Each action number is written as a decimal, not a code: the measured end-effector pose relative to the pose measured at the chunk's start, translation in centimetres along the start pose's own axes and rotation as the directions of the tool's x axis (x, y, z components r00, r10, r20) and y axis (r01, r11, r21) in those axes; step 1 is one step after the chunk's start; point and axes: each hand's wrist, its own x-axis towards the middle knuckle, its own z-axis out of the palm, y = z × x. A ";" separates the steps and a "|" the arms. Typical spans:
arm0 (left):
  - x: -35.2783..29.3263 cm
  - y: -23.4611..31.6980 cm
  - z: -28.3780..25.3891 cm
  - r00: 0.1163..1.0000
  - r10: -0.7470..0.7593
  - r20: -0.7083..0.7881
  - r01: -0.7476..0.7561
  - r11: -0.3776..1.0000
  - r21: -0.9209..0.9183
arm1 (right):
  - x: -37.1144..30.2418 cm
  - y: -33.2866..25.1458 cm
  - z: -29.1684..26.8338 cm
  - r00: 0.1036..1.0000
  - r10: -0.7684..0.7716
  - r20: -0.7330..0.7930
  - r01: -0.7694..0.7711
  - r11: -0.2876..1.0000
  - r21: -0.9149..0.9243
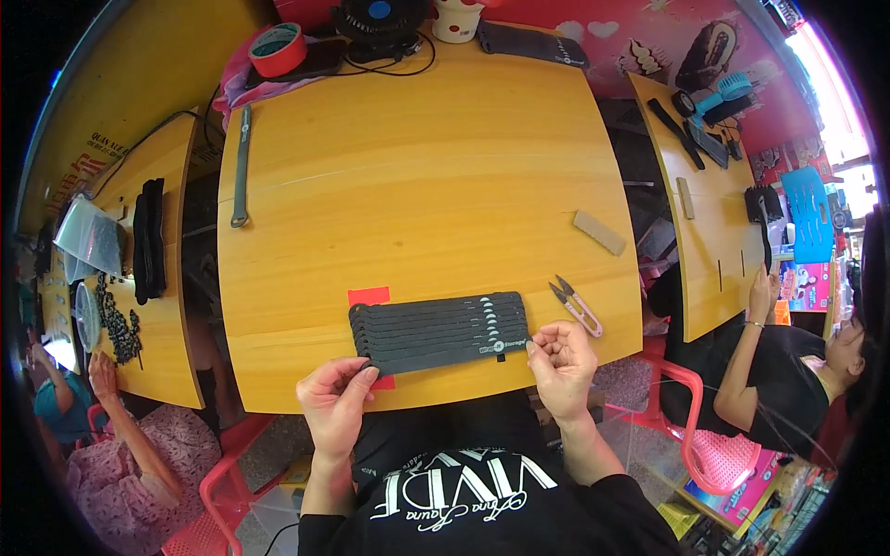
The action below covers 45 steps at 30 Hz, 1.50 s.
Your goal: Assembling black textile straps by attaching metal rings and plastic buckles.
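Note:
Several black fabric straps [431, 324] lie overlapped in a stepped row near the table's front edge, rounded ends at the left and white printed marks toward the right. My left hand [336, 398] pinches the left end of the nearest strap between thumb and fingers. At that strap's right end, my right hand [563, 366] grips the corner with thumb and curled fingers. Red tape [369, 296] shows on the table behind the row's left end, with another red bit near my left fingers. Beyond my right hand lie thread snips [578, 308] with pale handles.
A tan block [599, 233] lies at the table's right. One dark strap [241, 167] rests along the left edge. At the back stand a red tape roll [277, 50], a black fan [380, 23] and a cup [456, 20]. People sit at side tables on both sides.

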 end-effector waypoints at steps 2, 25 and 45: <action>0.0 0.1 0.0 1.000 0.005 -0.006 -0.005 1.000 0.016 | 0.0 -0.1 0.0 1.000 0.002 -0.001 -0.002 1.000 0.006; -0.3 0.1 -0.2 0.999 0.004 -0.035 -0.003 1.000 0.029 | 0.0 -0.3 0.3 0.999 0.026 -0.025 -0.026 1.000 -0.017; 0.3 -0.3 0.2 0.966 0.253 -0.045 -0.222 0.910 0.351 | -0.1 0.1 0.2 1.000 -0.015 -0.023 0.014 1.000 -0.013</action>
